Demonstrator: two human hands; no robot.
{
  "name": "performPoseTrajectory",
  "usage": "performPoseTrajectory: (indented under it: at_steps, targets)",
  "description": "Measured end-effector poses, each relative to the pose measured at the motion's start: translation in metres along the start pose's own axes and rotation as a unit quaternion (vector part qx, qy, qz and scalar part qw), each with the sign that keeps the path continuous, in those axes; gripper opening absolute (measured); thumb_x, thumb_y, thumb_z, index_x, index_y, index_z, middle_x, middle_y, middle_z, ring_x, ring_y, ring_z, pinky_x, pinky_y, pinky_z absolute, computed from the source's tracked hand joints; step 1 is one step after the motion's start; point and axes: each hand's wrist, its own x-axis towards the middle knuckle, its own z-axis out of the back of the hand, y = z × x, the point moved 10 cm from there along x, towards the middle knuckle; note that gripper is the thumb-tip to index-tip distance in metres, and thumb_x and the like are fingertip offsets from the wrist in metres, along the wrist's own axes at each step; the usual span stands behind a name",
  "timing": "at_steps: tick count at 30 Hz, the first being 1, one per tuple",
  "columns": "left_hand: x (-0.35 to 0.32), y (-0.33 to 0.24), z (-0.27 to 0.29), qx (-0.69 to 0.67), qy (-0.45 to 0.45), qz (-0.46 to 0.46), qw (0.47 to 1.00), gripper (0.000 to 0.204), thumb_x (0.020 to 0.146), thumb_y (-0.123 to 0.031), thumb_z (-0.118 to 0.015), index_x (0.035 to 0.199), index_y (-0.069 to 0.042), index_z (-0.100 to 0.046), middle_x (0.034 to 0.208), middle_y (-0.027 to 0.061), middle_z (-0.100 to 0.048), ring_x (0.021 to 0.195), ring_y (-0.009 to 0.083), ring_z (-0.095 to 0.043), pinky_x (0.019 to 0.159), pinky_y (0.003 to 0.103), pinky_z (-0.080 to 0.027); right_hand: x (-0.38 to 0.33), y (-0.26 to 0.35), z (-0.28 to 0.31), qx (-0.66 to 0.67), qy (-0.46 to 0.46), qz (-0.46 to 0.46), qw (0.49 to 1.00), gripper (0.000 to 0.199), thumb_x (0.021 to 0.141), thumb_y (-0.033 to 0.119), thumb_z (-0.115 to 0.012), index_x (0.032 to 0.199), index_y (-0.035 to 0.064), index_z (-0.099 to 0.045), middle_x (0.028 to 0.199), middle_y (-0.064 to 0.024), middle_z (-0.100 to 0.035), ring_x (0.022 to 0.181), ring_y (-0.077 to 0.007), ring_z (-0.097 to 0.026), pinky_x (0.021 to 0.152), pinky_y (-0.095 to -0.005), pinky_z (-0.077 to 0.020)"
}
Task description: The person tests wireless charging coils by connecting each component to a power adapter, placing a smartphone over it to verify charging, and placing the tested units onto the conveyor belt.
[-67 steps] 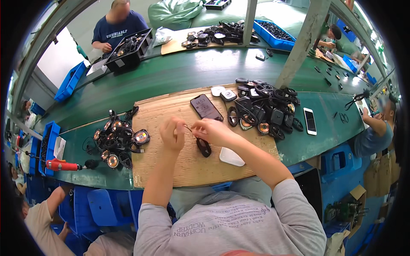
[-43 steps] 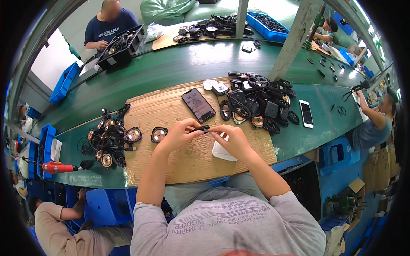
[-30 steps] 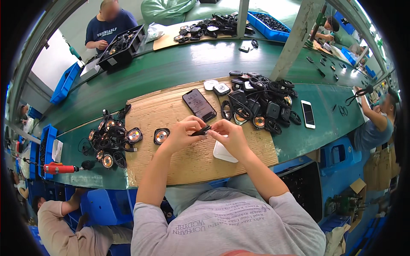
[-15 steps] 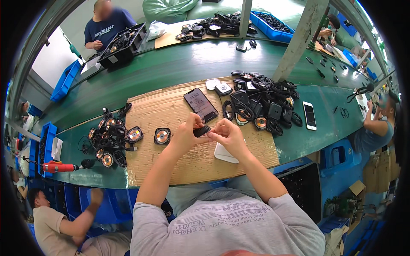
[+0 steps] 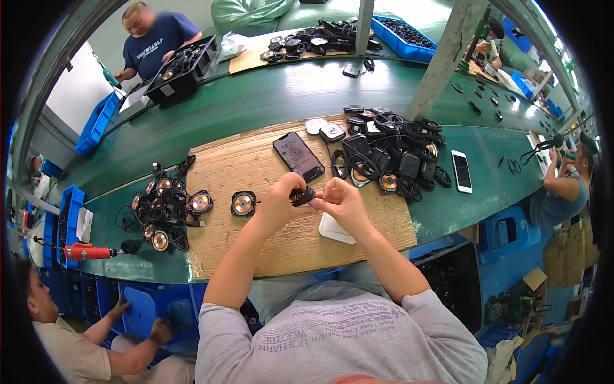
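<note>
Green workbench runs across the workshop, with a sheet of brown cardboard laid over it as the working mat in front of the person. Both hands are raised just above the mat's middle, meeting over it: the left hand and the right hand pinch between them a small black round part with a wire, fingers closed on it from either side. The part sits between the two sets of fingertips, its longer side lying roughly left to right, a little nearer the left hand. Just left of the hands a square speaker unit rests on the cardboard; a dark smartphone lies just beyond them, and a white pad is under the right wrist.
</note>
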Motion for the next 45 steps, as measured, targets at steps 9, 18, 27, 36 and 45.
performPoseTrajectory:
  at_steps: [9,18,27,36,45]
  targets:
    - [-0.004,0.011,-0.001,-0.020,-0.003,0.031,0.999,0.048,0.066,-0.012,-0.089,0.101,-0.009,-0.057,0.088,0.0036,-0.062,0.075,0.0159,-0.058,0.068,0.028,-0.049,-0.001,0.007,-0.006,-0.012,0.024,0.028,0.999,0.029,0.080,-0.004,-0.074,0.092,0.0079,-0.051,0.092,-0.0097,-0.070,0.083,-0.0136,-0.068,0.073,-0.0222,-0.0545]
    - [0.000,-0.003,0.000,0.008,-0.033,-0.103,0.994,0.043,0.065,-0.008,-0.088,0.095,-0.007,-0.058,0.086,0.0029,-0.062,0.071,0.0147,-0.056,0.065,0.027,-0.047,0.001,-0.001,-0.004,0.034,0.015,0.004,0.999,0.030,0.079,-0.005,-0.075,0.089,0.0077,-0.050,0.093,-0.0106,-0.071,0.083,-0.0136,-0.067,0.073,-0.0223,-0.0538]
    - [0.002,0.009,0.005,-0.147,-0.005,0.058,0.987,0.029,0.066,-0.006,-0.086,0.083,-0.006,-0.063,0.085,0.0010,-0.063,0.071,0.0112,-0.055,0.063,0.023,-0.045,-0.005,0.021,0.000,-0.025,-0.009,0.051,0.998,0.029,0.080,-0.004,-0.075,0.087,0.0070,-0.049,0.094,-0.0104,-0.072,0.080,-0.0126,-0.067,0.070,-0.0210,-0.0535]
    - [-0.009,0.032,-0.018,-0.277,0.150,0.186,0.931,0.034,0.071,-0.003,-0.081,0.098,-0.009,-0.061,0.083,0.0007,-0.066,0.077,0.0095,-0.056,0.070,0.023,-0.044,-0.034,0.052,-0.005,-0.365,0.006,0.189,0.912,0.040,0.071,0.005,-0.080,0.102,0.0079,-0.056,0.123,-0.0108,-0.065,0.102,-0.0247,-0.064,0.088,-0.0331,-0.0518]
    - [-0.013,0.024,-0.022,-0.115,0.211,0.145,0.960,0.039,0.072,-0.002,-0.079,0.102,-0.009,-0.055,0.084,0.0018,-0.067,0.075,0.0133,-0.056,0.074,0.026,-0.043,-0.062,0.034,0.012,-0.491,0.034,0.182,0.851,0.068,0.055,0.015,-0.086,0.116,0.0162,-0.056,0.143,-0.0052,-0.047,0.123,-0.0296,-0.047,0.101,-0.0403,-0.0444]
